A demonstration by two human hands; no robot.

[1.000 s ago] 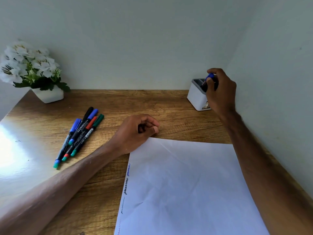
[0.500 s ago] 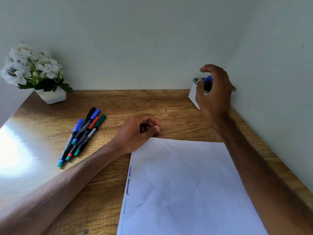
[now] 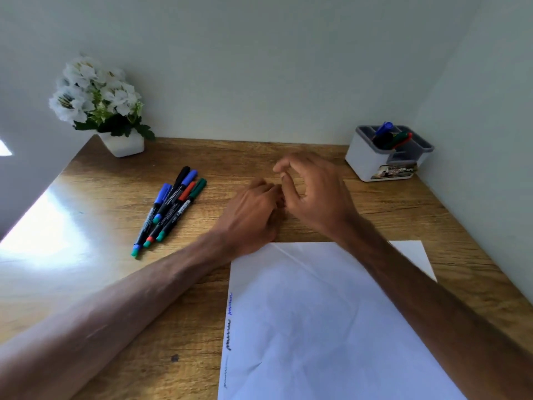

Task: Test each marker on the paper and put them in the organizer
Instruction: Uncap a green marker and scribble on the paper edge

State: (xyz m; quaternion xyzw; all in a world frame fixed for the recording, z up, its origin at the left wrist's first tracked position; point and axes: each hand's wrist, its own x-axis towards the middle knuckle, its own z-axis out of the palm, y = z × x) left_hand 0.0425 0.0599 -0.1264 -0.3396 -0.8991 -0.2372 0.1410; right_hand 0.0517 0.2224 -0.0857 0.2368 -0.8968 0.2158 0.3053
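Both hands empty, meeting mid-worktop (image 3: 288,151) just past the top edge of the paper (image 3: 317,327). Left hand (image 3: 251,217) is loosely curled, knuckles up, nothing in it. Right hand (image 3: 314,194) is half spread with thumb and forefinger close together, holding nothing; motion blur hides whether the two hands actually touch.

Five markers (image 3: 170,209) still untested, judging by their spot: a tight bundle on the wood left of the hands, well apart from the paper. Cap ends point away toward the wall, caps reading black, blue, blue, red, green. They overlap and touch each other.

Handling call:
- Light, stiff plastic barrels. No fragility worry.
- Smooth round bodies will likely roll on this glossy wood if one is dragged out of the pile.
- Best hold looks like a mid-barrel pinch on the outermost green-capped marker (image 3: 184,209), lifting straight up so its neighbours stay put.
- Caps probably pull off along the axis: one hand on the barrel, the other on the cap.

White organizer (image 3: 366,160) sits in the far right corner by the wall, with a few markers already standing tilted in a rear compartment. Squiggle test marks (image 3: 229,327) run down the paper's left edge. Flower pot (image 3: 124,144) at far left is clear of the work.
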